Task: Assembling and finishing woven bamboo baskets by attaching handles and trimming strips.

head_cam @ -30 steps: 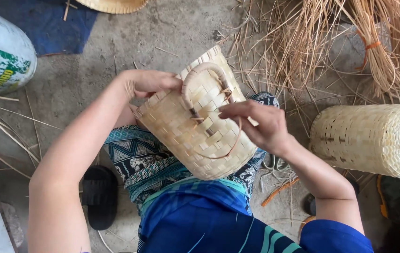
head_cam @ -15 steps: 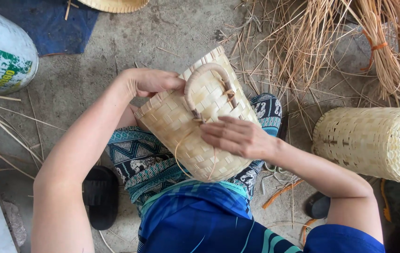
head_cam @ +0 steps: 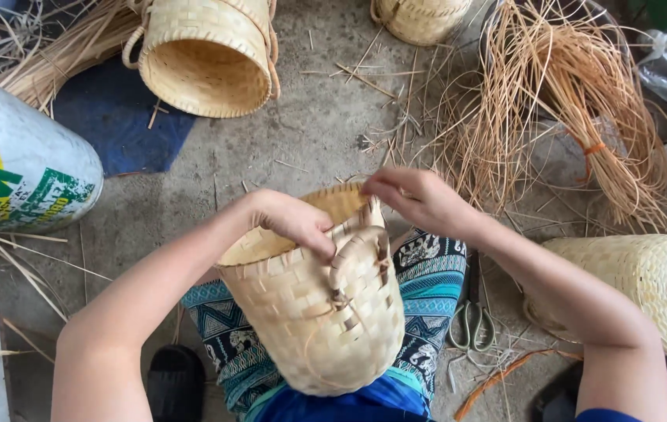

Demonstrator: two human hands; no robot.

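Pale woven bamboo basket [head_cam: 314,309] on lap, mouth up. Left hand [head_cam: 296,221] fingers curled, gripping near rim beside loop handle [head_cam: 357,258]. Right hand [head_cam: 415,199] pinching far rim.

Both arms are bare from wrist to shoulder, with no sleeves reaching the forearms; the left hand [head_cam: 296,221] and right hand [head_cam: 418,200] wear no gloves, rings or wristbands that can be made out; a sliver of dark blue sleeve [head_cam: 611,415] shows at the right shoulder; below the hands lies a bright blue top [head_cam: 349,408]; the legs are covered by teal trousers [head_cam: 427,285] patterned with black and white zigzags, triangles and small animal figures; just left of the trousers a black sandal [head_cam: 176,383] sits on one foot.
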